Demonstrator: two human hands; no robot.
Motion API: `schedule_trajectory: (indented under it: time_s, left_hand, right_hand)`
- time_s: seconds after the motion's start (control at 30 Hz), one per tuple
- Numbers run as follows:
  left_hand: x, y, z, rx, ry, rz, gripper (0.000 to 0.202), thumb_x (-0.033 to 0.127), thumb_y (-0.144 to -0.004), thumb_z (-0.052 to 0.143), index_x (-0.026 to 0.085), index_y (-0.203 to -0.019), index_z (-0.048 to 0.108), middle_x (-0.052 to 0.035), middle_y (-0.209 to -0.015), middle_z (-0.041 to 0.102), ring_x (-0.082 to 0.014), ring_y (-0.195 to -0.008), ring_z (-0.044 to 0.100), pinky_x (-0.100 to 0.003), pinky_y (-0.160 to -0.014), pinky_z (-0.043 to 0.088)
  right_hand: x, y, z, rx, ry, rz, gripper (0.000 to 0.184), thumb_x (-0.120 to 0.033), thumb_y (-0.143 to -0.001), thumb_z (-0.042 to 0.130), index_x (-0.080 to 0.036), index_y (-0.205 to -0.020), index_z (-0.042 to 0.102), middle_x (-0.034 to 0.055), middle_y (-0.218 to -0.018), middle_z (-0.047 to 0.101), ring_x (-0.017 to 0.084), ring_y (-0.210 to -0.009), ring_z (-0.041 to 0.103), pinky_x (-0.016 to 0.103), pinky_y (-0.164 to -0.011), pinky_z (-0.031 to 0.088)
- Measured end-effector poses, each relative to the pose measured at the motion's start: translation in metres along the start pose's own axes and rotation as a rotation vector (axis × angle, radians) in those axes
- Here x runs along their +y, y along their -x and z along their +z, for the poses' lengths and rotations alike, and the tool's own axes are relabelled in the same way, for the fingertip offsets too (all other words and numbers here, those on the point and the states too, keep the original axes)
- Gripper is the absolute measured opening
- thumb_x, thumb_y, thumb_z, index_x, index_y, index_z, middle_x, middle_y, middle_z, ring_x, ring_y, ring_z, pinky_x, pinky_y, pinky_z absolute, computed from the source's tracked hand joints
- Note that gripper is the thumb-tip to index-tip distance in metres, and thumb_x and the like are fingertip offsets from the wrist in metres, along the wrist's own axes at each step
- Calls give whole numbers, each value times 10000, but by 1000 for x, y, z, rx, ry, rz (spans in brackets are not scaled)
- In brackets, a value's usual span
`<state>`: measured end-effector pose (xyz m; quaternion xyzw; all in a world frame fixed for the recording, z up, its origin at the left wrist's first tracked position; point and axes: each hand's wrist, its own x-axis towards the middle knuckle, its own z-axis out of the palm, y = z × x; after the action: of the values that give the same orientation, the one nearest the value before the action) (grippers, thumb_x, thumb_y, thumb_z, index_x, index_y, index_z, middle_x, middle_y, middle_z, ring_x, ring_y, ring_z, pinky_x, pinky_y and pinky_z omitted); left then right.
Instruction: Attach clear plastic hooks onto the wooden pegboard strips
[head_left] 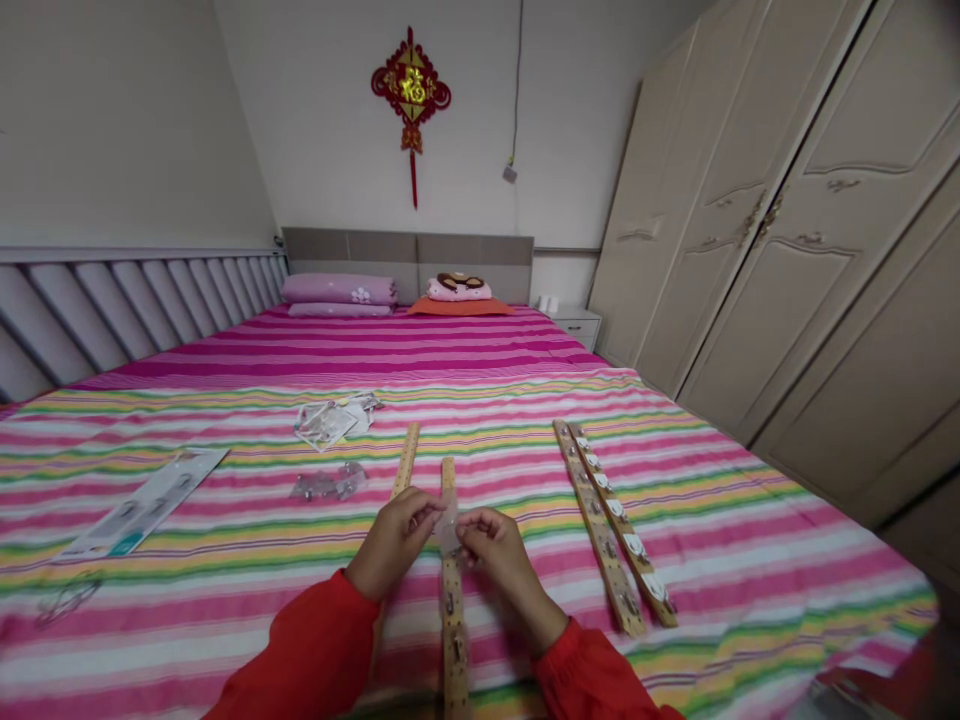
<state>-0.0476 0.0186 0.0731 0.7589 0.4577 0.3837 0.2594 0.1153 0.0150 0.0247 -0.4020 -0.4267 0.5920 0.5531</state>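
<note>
My left hand [399, 535] and my right hand [501, 552] come together in a pinch over a wooden strip [454, 640]. Between their fingertips is a small clear plastic piece [448, 533]; its exact kind is too small to tell. The strip lies lengthwise on the bed, with several small metal fittings along its near part. A second wooden strip [407, 462] lies just left of it, partly hidden beneath my left hand and sleeve. Left of that hand rests a small pile of clear plastic pieces [330, 483].
Two more wooden strips [596, 520] [626, 525] with metal fittings lie at right, one bearing white pieces. Clear packets [337, 418], a long flat package [146, 503] and a thin loop [71, 597] lie at left on the striped bedsheet [225, 620]. Wardrobes [787, 280] border the right side.
</note>
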Motion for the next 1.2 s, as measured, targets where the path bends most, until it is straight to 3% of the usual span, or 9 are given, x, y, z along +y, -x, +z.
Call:
schedule_trajectory:
  time_s: [0.2, 0.33, 0.47, 0.6, 0.77, 0.97, 1.2]
  left_hand:
    - [-5, -1, 2, 42, 62, -63, 168, 352, -745, 627, 202, -758, 700, -45, -765, 610, -156, -690, 552, -248, -628, 438]
    - [-8, 1, 6, -23, 161, -136, 201, 354, -656, 714, 198, -782, 720, -41, -746, 636, -164, -709, 575, -251, -656, 462]
    - [-10, 2, 9, -99, 279, -249, 233, 367, -642, 724, 164, -755, 705, -36, -690, 654, -155, -665, 577, -245, -616, 448]
    - [-13, 0, 12, -171, 381, -296, 240, 367, -635, 724, 144, -705, 665, -23, -647, 640, -137, -635, 567, -240, -608, 434]
    - [-26, -14, 19, 2, 509, -319, 292, 411, -602, 717, 145, -678, 623, -12, -641, 634, -147, -647, 586, -265, -642, 457]
    - [-51, -49, 39, 246, 554, -415, 267, 378, -531, 717, 158, -620, 594, 7, -551, 613, -150, -579, 581, -271, -614, 452]
    - [-84, -80, 52, 338, 452, -513, 143, 258, -540, 667, 153, -606, 596, 6, -561, 628, -153, -603, 603, -258, -616, 450]
  right_hand:
    - [-9, -2, -4, -48, 136, -107, 64, -213, -591, 699, -173, -636, 723, -38, -482, 577, 84, -431, 440, 210, -455, 335]
    - [-19, -4, -4, -137, 212, -169, 68, -221, -622, 693, -190, -667, 732, -39, -510, 583, 99, -478, 462, 217, -492, 350]
    - [-22, -11, -4, -179, 152, -153, 130, -251, -613, 738, -189, -727, 723, -38, -560, 602, 93, -500, 481, 206, -497, 356]
    - [-17, -22, -6, -128, 57, -113, 242, -296, -538, 806, -176, -720, 701, -28, -573, 630, 101, -510, 526, 210, -494, 391]
    - [-7, -36, -10, 25, -56, -15, 362, -381, -495, 834, -168, -735, 668, -13, -573, 659, 118, -481, 566, 216, -449, 427]
    - [6, -65, -5, 83, -67, -30, 293, -368, -511, 805, -156, -644, 654, -6, -490, 639, 114, -434, 553, 224, -448, 439]
    - [24, -113, -6, 148, 32, -57, 238, -361, -534, 729, -156, -634, 662, -35, -419, 570, 115, -381, 490, 242, -413, 403]
